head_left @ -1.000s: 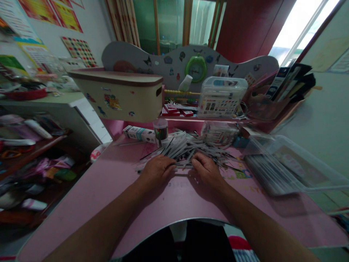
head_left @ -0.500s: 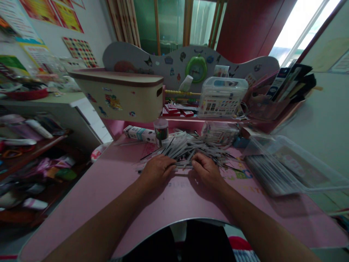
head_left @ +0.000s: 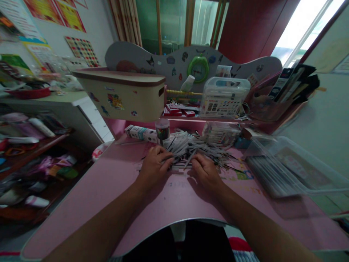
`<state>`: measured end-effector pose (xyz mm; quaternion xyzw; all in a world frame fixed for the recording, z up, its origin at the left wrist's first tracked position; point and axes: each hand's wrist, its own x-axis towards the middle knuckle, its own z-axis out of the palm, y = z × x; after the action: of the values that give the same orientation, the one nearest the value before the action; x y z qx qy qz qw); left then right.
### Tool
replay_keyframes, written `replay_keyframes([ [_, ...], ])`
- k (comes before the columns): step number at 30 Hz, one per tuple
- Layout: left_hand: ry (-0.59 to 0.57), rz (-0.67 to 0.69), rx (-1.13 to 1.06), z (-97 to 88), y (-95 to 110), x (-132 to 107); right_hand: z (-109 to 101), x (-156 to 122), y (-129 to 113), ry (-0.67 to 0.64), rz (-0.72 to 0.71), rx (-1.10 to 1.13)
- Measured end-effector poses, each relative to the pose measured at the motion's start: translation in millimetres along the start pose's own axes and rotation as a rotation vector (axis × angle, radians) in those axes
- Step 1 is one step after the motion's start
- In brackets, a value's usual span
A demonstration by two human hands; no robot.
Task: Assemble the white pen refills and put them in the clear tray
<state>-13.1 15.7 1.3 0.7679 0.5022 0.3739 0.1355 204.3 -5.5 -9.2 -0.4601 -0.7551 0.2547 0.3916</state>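
Curled part-closed with left hand (head_left: pixel 154 165) and right hand (head_left: pixel 206 171) at the near edge of the sticks (head_left: pixel 183 144), with no telling whether pinching any or only touching. Seemingly picking through or straightening the nearest few, so calling next for a light fingertip pinch without dragging neighbours along. Thin, straight, mostly pale with some dark, heaped crisscross on the pink desk (head_left: pixel 169 203), just right of the cup (head_left: pixel 163 133).

Bare forearms (head_left: pixel 109 214) converged toward the far side, the bare left hand (head_left: pixel 154 165) and bare right hand (head_left: pixel 205 171) curled, apart.
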Motion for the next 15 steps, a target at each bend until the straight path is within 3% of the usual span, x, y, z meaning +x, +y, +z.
replay_keyframes([
  [5,0.091,-0.116,-0.211,-4.2,-3,4,19,-2,-9,-0.132,-0.260,-0.205],
  [11,0.092,-0.175,-0.323,0.8,0,5,29,-3,-8,-0.239,-0.309,-0.417],
  [15,0.064,-0.259,-0.427,3.5,2,3,29,-4,-7,-0.230,-0.304,-0.424],
])
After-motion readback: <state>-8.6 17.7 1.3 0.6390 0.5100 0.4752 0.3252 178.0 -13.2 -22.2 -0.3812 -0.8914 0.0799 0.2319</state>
